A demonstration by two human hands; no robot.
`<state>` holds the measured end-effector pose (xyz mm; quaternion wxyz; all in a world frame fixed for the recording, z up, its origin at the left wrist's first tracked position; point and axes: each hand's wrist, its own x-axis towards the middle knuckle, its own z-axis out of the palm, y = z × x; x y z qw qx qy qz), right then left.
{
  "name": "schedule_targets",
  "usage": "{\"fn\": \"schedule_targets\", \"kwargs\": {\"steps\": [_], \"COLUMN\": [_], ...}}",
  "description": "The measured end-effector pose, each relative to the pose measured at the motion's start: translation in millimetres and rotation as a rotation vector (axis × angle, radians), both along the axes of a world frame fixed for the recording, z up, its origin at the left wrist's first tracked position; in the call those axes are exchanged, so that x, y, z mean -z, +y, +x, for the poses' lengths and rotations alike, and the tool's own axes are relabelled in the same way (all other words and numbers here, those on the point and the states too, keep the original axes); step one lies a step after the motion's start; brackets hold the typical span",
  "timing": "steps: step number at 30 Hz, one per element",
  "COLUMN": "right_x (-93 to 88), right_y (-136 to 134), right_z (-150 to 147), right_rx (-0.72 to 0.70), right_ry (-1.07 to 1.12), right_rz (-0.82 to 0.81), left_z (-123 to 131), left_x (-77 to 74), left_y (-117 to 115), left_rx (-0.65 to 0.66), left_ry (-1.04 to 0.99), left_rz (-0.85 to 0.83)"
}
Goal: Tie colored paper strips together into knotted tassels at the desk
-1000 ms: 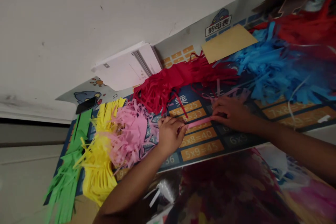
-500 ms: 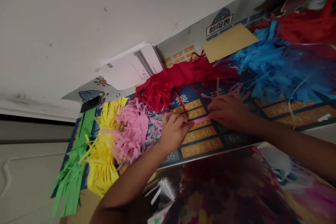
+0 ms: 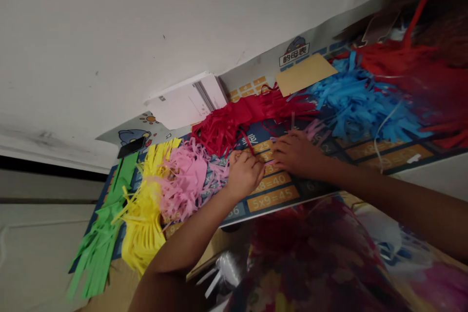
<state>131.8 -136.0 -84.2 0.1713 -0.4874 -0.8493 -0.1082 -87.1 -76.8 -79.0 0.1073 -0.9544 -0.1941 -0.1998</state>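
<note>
A thin pink paper strip (image 3: pixel 269 162) shows in the short gap between my hands, over the printed multiplication chart (image 3: pixel 276 199). My left hand (image 3: pixel 244 174) is closed on the strip's left end, its fingers curled. On the other end my right hand (image 3: pixel 297 154) lies with fingers bent and pressed together; its fingertips hide part of the strip. Loose lilac paper strips (image 3: pixel 316 129) stick out behind my right hand. Just beyond my left hand lies dark red fringed paper (image 3: pixel 252 109), and to its left a bunch of pink fringed paper (image 3: pixel 186 175).
Yellow fringed paper (image 3: pixel 146 219) and green fringed paper (image 3: pixel 106 224) lie at the left, a dark phone-like object (image 3: pixel 131 147) behind them. White cards (image 3: pixel 183 105) lean by the wall. A tan paper piece (image 3: pixel 306 74), blue fringe (image 3: pixel 365 102) and red fringe (image 3: pixel 413 68) lie rightward.
My hands have come closer together, so less of the pink strip shows between them. The right hand has moved left. The camera view has shifted slightly.
</note>
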Motion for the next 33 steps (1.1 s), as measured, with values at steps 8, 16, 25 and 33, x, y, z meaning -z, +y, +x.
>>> {"fn": "schedule_targets", "kwargs": {"steps": [8, 16, 25, 33], "right_x": [22.1, 31.4, 11.0, -0.6], "right_y": [-13, -3, -2, -4], "right_z": [17, 35, 20, 1], "right_rx": [-0.083, 0.022, 0.159, -0.156], "right_ry": [0.085, 0.422, 0.284, -0.027], "right_rz": [0.083, -0.227, -0.255, -0.023], "left_z": [-29, -30, -17, -17], "left_x": [13.5, 15.2, 5.5, 7.6], "left_y": [-10, -2, -7, -12], "left_rx": [0.046, -0.126, -0.279, 0.050], "left_ry": [-0.039, -0.271, -0.111, 0.006], "left_rz": [-0.128, -0.700, -0.518, -0.166]}}
